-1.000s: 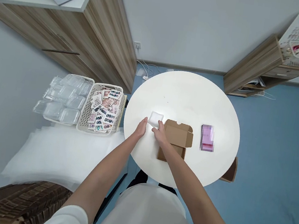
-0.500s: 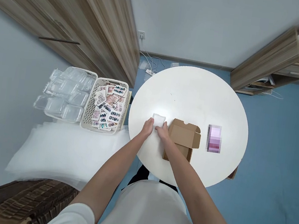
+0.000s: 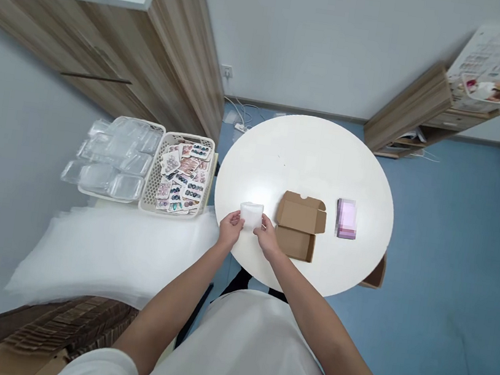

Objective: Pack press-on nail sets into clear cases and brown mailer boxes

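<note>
Between my two hands is a small, square packet wrapped in white foam sheet (image 3: 251, 217), over the near left part of the round white table. My left hand (image 3: 230, 228) grips its left edge with thumb and fingers. On the opposite edge, my right hand (image 3: 265, 235) pinches it the same way. What lies inside the wrap cannot be made out. Just right of my right hand, an open brown cardboard box (image 3: 302, 216) rests with its lid folded back and its tray bare. Farther right lies a pink and purple pack (image 3: 347, 218), blurred in the picture.
Left of the table stand a basket of press-on nail cards (image 3: 185, 175) and a basket of clear plastic cases (image 3: 117, 159). White foam sheets (image 3: 115, 249) are stacked nearer me, above folded brown cardboard (image 3: 58, 328). A wooden cabinet (image 3: 190, 49) stands behind the baskets.
My hands have brought the wrapped packet slightly nearer and to the left, and it now shows squarely between them. The camera view has shifted; the box's tray is no longer covered by my right arm.
</note>
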The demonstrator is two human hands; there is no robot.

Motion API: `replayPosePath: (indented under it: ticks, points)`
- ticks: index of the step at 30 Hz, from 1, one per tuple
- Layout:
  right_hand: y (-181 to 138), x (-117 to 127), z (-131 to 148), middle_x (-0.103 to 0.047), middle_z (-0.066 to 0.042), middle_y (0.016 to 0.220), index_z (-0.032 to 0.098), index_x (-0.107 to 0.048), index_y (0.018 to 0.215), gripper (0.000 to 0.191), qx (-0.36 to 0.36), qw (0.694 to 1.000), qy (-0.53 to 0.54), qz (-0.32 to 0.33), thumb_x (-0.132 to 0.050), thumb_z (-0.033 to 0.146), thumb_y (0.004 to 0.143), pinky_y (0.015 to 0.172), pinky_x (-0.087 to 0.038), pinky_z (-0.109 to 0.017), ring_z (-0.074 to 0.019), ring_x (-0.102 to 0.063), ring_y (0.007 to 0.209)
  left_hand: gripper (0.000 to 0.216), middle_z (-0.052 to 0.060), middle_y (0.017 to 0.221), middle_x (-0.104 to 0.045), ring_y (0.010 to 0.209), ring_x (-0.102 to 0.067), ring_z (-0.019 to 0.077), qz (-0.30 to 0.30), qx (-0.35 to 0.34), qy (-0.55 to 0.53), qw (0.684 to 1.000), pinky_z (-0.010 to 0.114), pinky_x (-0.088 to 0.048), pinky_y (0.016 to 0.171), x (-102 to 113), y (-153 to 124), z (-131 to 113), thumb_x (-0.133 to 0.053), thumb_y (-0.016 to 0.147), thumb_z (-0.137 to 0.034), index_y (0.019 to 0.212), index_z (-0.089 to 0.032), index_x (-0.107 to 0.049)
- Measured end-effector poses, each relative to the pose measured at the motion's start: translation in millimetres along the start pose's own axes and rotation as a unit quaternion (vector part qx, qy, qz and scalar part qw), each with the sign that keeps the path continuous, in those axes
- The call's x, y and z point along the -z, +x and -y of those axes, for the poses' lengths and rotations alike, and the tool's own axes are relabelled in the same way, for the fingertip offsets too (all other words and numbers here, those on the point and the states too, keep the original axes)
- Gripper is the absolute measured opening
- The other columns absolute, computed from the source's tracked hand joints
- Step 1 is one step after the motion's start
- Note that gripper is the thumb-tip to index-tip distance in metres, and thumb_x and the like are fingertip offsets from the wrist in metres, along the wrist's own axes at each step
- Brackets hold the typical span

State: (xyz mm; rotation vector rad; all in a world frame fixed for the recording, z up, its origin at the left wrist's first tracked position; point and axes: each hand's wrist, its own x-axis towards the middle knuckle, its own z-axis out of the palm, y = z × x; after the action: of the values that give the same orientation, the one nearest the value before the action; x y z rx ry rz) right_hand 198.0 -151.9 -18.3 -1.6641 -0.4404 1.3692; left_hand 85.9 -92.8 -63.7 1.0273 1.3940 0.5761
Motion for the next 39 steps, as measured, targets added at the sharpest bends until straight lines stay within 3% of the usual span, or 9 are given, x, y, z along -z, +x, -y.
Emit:
replayPosePath:
  ticks: [4, 9, 13, 17, 22, 31, 36, 39]
  points:
    - [-40.2, 29.0, 2.6, -0.049, -0.003, 0.126, 0.024, -0.039, 0.127, 0.068, 0.060, 0.997, 0.057, -0.001, -0.047, 0.012, 0.061, 0.089, -0.042, -0.031, -0.0185, -0.051, 0.108, 0.037, 0.009, 0.098, -0.060, 0.083, -0.061, 0.0169, 0.043, -0.057, -0.002, 0.997, 0.031, -0.051, 0.072, -20.5, -27.8, -1.5, -0.061, 0.071, -0.025, 0.106, -0.015, -0.056]
    - [-74.3, 88.0, -16.1, -0.046, -0.003, 0.129, 0.023, -0.041, 0.126, 0.068, 0.081, 0.993, 0.072, -0.050, -0.050, 0.010, 0.059, 0.097, -0.037, -0.036, -0.0207, -0.045, 0.117, 0.033, 0.008, 0.092, -0.063, 0.078, -0.061, 0.0154, 0.116, -0.098, 0.021, 0.988, 0.031, -0.050, 0.073, -73.6, -60.0, 9.7, -0.060, 0.070, -0.019, 0.103, -0.015, -0.057]
    - [-71.7, 132.8, -32.4, -0.047, -0.003, 0.129, 0.023, -0.043, 0.122, 0.065, 0.071, 0.995, 0.057, -0.049, -0.050, 0.010, 0.059, 0.099, -0.035, -0.037, -0.0203, -0.045, 0.118, 0.029, 0.009, 0.093, -0.063, 0.077, -0.061, 0.0145, 0.136, -0.091, 0.009, 0.986, 0.031, -0.050, 0.074, -113.4, -68.4, 15.6, -0.058, 0.071, -0.013, 0.100, -0.014, -0.057]
    - [-57.9, 154.5, -45.5, -0.047, -0.006, 0.129, 0.021, -0.041, 0.120, 0.063, 0.057, 0.996, 0.054, -0.048, -0.050, 0.010, 0.059, 0.095, -0.040, -0.035, -0.0195, -0.048, 0.114, 0.028, 0.009, 0.092, -0.064, 0.079, -0.061, 0.0137, 0.128, -0.082, 0.056, 0.987, 0.029, -0.049, 0.075, -135.8, -64.5, 19.7, -0.056, 0.071, -0.009, 0.099, -0.013, -0.055]
    - [-45.0, 159.2, -59.0, -0.049, -0.009, 0.126, 0.019, -0.040, 0.118, 0.062, 0.010, 0.999, 0.017, -0.036, -0.051, 0.008, 0.058, 0.089, -0.045, -0.032, -0.0194, -0.052, 0.109, 0.029, 0.007, 0.094, -0.064, 0.080, -0.061, 0.0127, 0.105, -0.038, 0.255, 0.961, 0.024, -0.048, 0.073, -141.1, -62.2, 21.7, -0.053, 0.074, -0.009, 0.102, -0.014, -0.052]
    - [-28.7, 160.7, -62.4, -0.063, -0.005, 0.102, 0.018, -0.054, 0.105, 0.044, -0.076, 0.985, -0.152, 0.015, -0.054, 0.017, 0.061, 0.081, -0.046, -0.033, -0.0195, -0.059, 0.093, 0.025, 0.007, 0.092, -0.065, 0.089, -0.059, 0.0202, 0.113, -0.019, 0.416, 0.902, 0.029, -0.043, 0.076, -133.7, -64.1, 14.5, -0.053, 0.072, -0.013, 0.096, -0.018, -0.058]
    - [-33.1, 161.3, -60.7, -0.062, -0.005, 0.102, 0.020, -0.055, 0.107, 0.045, -0.031, 0.977, -0.208, 0.018, -0.055, 0.020, 0.063, 0.080, -0.045, -0.034, -0.0210, -0.057, 0.094, 0.027, 0.013, 0.096, -0.064, 0.095, -0.058, 0.0246, 0.126, -0.025, 0.469, 0.874, 0.032, -0.042, 0.078, -136.7, -70.0, 8.6, -0.046, 0.075, -0.016, 0.100, -0.014, -0.056]
    - [-43.9, 166.9, -61.7, -0.057, -0.004, 0.112, 0.021, -0.052, 0.111, 0.046, 0.041, 0.971, -0.233, -0.021, -0.051, 0.021, 0.065, 0.088, -0.041, -0.035, -0.0208, -0.052, 0.104, 0.032, 0.011, 0.101, -0.062, 0.099, -0.056, 0.0230, 0.137, -0.100, 0.466, 0.868, 0.032, -0.041, 0.082, -128.5, -76.0, 3.8, -0.043, 0.077, -0.018, 0.107, -0.015, -0.052]
